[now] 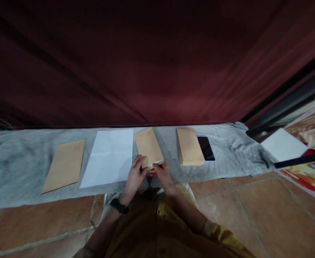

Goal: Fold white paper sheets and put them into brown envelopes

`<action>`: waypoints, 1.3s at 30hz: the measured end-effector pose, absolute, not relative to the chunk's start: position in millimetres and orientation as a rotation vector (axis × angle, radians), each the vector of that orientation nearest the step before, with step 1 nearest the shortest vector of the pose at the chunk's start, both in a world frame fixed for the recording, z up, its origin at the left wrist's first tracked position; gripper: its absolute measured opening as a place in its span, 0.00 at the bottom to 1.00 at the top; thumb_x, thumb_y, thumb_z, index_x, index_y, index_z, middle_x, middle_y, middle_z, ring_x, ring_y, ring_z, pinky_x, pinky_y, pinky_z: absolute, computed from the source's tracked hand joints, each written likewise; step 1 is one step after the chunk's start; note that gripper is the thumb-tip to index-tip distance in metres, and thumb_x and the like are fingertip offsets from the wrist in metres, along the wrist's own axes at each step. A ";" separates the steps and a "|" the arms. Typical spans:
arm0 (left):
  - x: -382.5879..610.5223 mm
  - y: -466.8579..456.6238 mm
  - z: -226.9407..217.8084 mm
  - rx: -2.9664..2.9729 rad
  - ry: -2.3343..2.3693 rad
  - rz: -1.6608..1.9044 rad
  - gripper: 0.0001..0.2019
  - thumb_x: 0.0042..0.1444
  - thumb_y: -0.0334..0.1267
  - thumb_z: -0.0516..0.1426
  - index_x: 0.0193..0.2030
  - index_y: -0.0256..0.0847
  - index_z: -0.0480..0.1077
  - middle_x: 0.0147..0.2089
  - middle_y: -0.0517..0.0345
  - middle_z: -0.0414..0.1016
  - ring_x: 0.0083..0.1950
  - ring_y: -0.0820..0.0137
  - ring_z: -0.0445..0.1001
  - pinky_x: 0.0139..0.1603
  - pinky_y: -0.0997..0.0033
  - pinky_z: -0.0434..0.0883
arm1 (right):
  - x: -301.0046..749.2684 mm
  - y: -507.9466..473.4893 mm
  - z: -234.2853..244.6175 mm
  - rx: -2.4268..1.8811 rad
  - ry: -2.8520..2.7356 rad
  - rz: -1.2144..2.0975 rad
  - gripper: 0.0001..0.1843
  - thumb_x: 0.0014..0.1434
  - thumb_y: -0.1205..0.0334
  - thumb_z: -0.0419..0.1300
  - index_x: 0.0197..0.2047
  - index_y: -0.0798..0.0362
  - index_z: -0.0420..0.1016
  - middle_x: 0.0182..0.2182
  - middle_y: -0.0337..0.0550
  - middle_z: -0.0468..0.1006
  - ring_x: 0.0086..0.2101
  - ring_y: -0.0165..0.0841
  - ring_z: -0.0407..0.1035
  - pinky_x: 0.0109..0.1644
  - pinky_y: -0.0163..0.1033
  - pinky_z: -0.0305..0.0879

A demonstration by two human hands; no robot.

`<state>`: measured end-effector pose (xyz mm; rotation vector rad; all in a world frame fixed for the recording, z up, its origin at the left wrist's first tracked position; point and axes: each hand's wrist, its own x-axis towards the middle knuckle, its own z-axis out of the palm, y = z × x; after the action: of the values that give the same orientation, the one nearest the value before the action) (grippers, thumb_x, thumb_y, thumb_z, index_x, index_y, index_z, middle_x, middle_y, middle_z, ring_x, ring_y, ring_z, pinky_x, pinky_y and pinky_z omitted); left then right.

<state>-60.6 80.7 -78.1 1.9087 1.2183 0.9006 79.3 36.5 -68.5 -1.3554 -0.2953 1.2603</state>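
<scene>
A brown paper envelope (148,144) lies tilted in front of me, its near end toward my body. White paper (157,163) shows at that near end, partly covered by my fingers. My left hand (136,172) grips the envelope's near left corner between thumb and fingers. At the near right edge, my right hand (160,173) has its fingers closed around the end where the white paper shows. Left of the envelope lies a stack or sheet of white paper (109,157); I cannot tell how many sheets.
Another brown envelope (66,165) lies at the left. To the right, a stack of brown envelopes (191,147) partly overlaps a dark-screened phone (206,148). Everything rests on a grey cloth (232,150). A dark red curtain (157,71) hangs behind; a black frame (289,89) stands at right.
</scene>
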 end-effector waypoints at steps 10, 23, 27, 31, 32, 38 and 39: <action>-72.4 92.0 -89.4 1.756 1.227 0.886 0.24 0.53 0.31 0.61 0.59 0.46 0.74 0.70 0.47 0.63 0.63 0.56 0.73 0.57 0.54 0.78 | 105.0 21.0 -44.4 -1.400 -0.597 1.676 0.12 0.58 0.50 0.63 0.34 0.51 0.77 0.28 0.43 0.83 0.23 0.32 0.74 0.29 0.37 0.72; -77.4 83.6 -87.0 2.049 1.262 0.788 0.23 0.58 0.30 0.58 0.61 0.44 0.72 0.71 0.47 0.64 0.70 0.56 0.66 0.72 0.49 0.65 | 131.2 11.1 -66.8 -1.645 -1.338 0.611 0.15 0.65 0.62 0.53 0.47 0.49 0.80 0.46 0.49 0.81 0.48 0.40 0.73 0.58 0.48 0.68; -78.5 80.4 -89.3 2.090 1.275 0.826 0.21 0.59 0.31 0.57 0.59 0.44 0.73 0.69 0.47 0.66 0.70 0.56 0.66 0.72 0.47 0.65 | 129.3 10.1 -73.4 -1.623 -1.535 0.556 0.19 0.65 0.68 0.52 0.53 0.48 0.80 0.53 0.50 0.79 0.55 0.41 0.70 0.63 0.51 0.65; -78.1 75.9 -86.9 2.061 1.290 0.852 0.19 0.59 0.33 0.58 0.58 0.45 0.74 0.68 0.48 0.67 0.69 0.56 0.67 0.71 0.47 0.65 | 127.9 5.7 -80.7 -1.635 -1.579 0.569 0.20 0.64 0.70 0.53 0.54 0.47 0.80 0.54 0.48 0.78 0.56 0.41 0.69 0.64 0.51 0.65; -77.8 74.8 -85.8 2.036 1.286 0.861 0.19 0.59 0.33 0.58 0.58 0.45 0.74 0.69 0.47 0.67 0.69 0.56 0.66 0.72 0.47 0.64 | 128.4 5.4 -81.8 -1.629 -1.565 0.576 0.20 0.64 0.69 0.53 0.54 0.47 0.80 0.54 0.48 0.78 0.56 0.40 0.70 0.64 0.51 0.65; -70.7 86.1 -77.1 1.466 1.391 0.969 0.27 0.57 0.44 0.62 0.62 0.40 0.70 0.56 0.46 0.77 0.53 0.59 0.78 0.59 0.52 0.74 | 136.5 29.3 -78.7 -1.720 -1.177 0.695 0.15 0.63 0.63 0.56 0.49 0.47 0.81 0.47 0.46 0.81 0.44 0.39 0.75 0.55 0.44 0.70; -67.8 90.9 -74.7 1.345 1.412 0.965 0.29 0.55 0.45 0.62 0.62 0.38 0.69 0.51 0.48 0.79 0.48 0.60 0.80 0.55 0.54 0.76 | 137.2 37.0 -77.1 -1.727 -1.111 0.748 0.14 0.62 0.62 0.57 0.47 0.47 0.81 0.45 0.45 0.82 0.43 0.38 0.76 0.54 0.43 0.70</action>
<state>-67.8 90.9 -74.7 1.3449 1.4117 0.9647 137.2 37.0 -77.1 -1.7273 -1.1113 0.7478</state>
